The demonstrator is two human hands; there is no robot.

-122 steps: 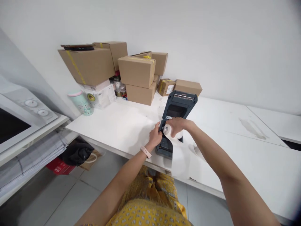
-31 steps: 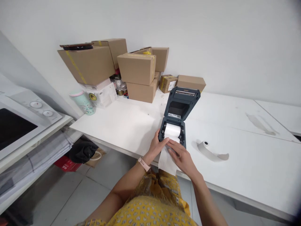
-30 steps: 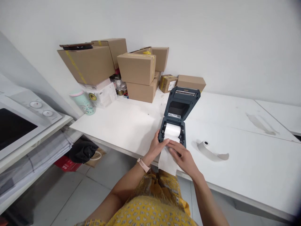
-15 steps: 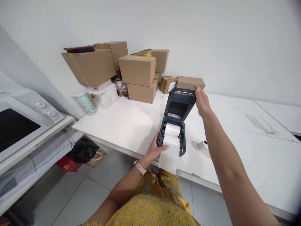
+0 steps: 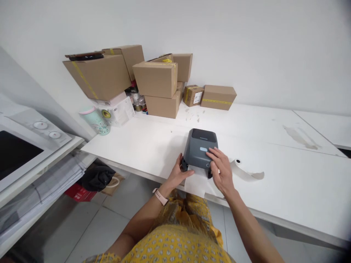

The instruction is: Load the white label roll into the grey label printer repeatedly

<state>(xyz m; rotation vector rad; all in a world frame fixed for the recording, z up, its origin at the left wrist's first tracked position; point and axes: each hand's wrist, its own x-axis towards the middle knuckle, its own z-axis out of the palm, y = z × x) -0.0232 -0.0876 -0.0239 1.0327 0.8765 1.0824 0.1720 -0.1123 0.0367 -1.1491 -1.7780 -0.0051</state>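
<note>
A dark grey label printer (image 5: 196,155) sits near the front edge of the white table, its lid lowered over the base with a gap showing at the front. White paper (image 5: 196,183) comes out of its front and hangs over the table edge. My left hand (image 5: 177,174) grips the printer's front left corner, thumb lying across the paper. At the right front, my right hand (image 5: 221,168) holds the lid, fingertips on its top. The roll inside is hidden by the lid. Just right of my right hand lies a loose white paper roll (image 5: 242,170) with a curled tail.
Stacked cardboard boxes (image 5: 156,82) stand at the back left, with a small taped box (image 5: 193,95) and a long box (image 5: 218,97) by the wall. A mint tumbler (image 5: 95,121) is at the table's left end. A white microwave (image 5: 35,135) stands on a shelf further left.
My right hand has swung the printer lid down from upright onto the base, hiding the roll inside. My left hand stays at the front left corner. The loose roll's tail has come into view.
</note>
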